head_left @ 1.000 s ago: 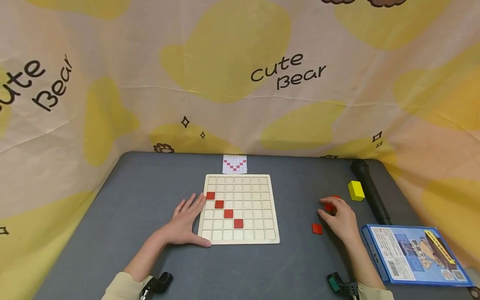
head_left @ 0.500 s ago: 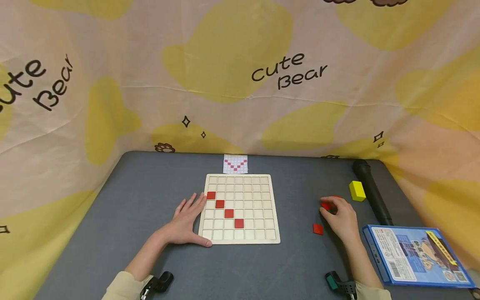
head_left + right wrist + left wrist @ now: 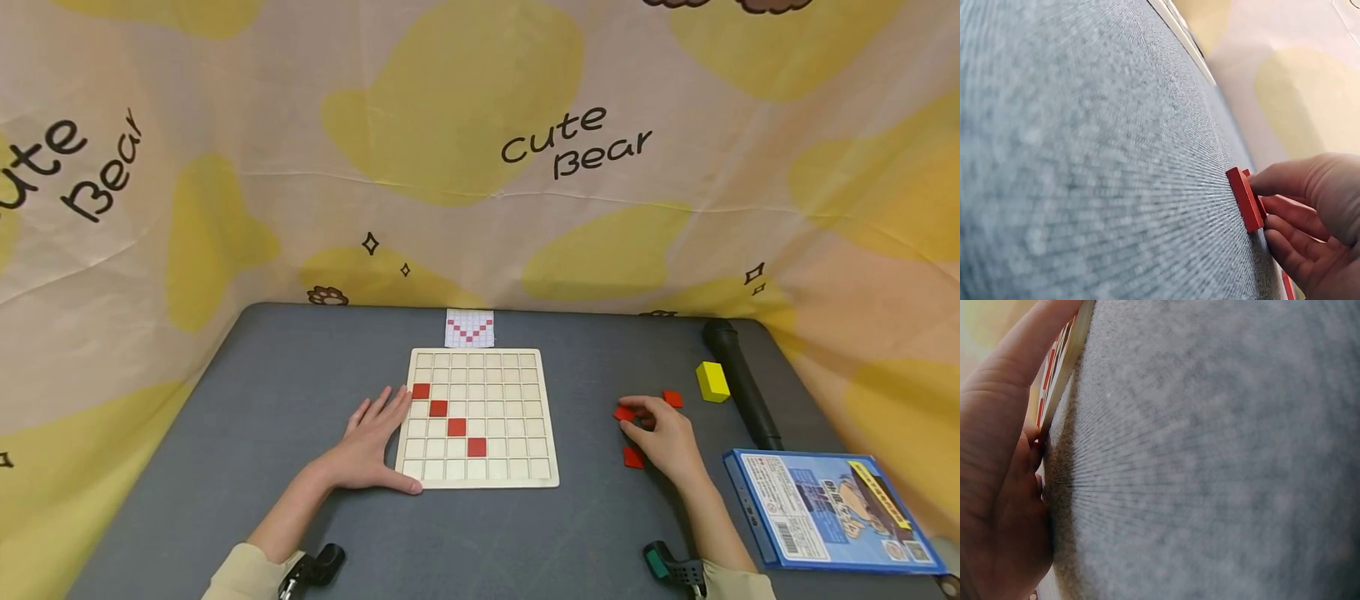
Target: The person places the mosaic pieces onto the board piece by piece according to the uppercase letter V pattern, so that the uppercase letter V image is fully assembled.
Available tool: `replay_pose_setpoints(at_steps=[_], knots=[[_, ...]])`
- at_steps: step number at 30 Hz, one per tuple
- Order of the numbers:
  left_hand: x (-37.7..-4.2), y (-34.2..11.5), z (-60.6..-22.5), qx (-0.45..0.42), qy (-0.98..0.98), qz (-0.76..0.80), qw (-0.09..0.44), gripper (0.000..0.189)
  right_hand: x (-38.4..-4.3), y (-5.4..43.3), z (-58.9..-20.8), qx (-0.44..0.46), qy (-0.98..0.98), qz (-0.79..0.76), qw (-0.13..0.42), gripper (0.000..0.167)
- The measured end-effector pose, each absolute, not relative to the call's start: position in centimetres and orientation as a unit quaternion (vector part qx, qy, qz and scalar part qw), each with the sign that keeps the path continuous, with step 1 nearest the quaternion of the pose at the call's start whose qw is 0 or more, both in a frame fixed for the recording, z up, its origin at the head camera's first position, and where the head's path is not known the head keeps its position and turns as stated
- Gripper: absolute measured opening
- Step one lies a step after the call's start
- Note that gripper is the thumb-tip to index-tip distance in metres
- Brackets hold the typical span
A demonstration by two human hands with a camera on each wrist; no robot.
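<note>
My left hand (image 3: 369,450) lies spread along the left side of a cream grid board (image 3: 552,467), thumb at its front edge and fingertips at its left edge. Several red square tiles, among them a red tile (image 3: 477,447), form a descending diagonal in the board's cells. To the right of the board, my right hand (image 3: 663,433) pinches another red tile (image 3: 622,413) between thumb and fingers, just over the table. One loose red tile (image 3: 633,457) lies nearer to me, another loose red tile (image 3: 672,399) behind the hand. The left wrist view shows the thumb (image 3: 1007,375) against the board's edge.
Behind the board lies a small card (image 3: 470,329) with a red V pattern on a grid. At the right are a yellow block (image 3: 712,382), a black rod-like object (image 3: 742,387) and a blue box (image 3: 836,510). A patterned cloth (image 3: 450,167) surrounds the grey table (image 3: 300,358).
My right hand has moved left toward the board with a red tile between its fingers, leaving another tile uncovered behind it. The left hand has stayed in place.
</note>
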State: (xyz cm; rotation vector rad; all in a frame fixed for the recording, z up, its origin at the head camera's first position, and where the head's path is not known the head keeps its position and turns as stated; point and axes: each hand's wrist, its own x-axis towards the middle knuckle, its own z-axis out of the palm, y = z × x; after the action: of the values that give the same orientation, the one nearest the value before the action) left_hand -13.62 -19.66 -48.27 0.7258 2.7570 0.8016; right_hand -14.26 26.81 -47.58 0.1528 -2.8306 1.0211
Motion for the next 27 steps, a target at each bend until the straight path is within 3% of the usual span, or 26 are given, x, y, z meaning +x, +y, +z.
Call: replay_pose_setpoints(at_steps=[14,27], knots=[[-13.7,-19.7,-48.3,0.239,0.928,0.271,0.096,0.131,-14.3,26.2,-47.2,0.044,-0.940,0.334,0.062,0.031],[-13.7,-19.6,-48.3,0.230,0.929,0.272,0.102,0.132,-15.3,21.4,-46.9,0.054,-0.915,0.398,0.045,0.029]])
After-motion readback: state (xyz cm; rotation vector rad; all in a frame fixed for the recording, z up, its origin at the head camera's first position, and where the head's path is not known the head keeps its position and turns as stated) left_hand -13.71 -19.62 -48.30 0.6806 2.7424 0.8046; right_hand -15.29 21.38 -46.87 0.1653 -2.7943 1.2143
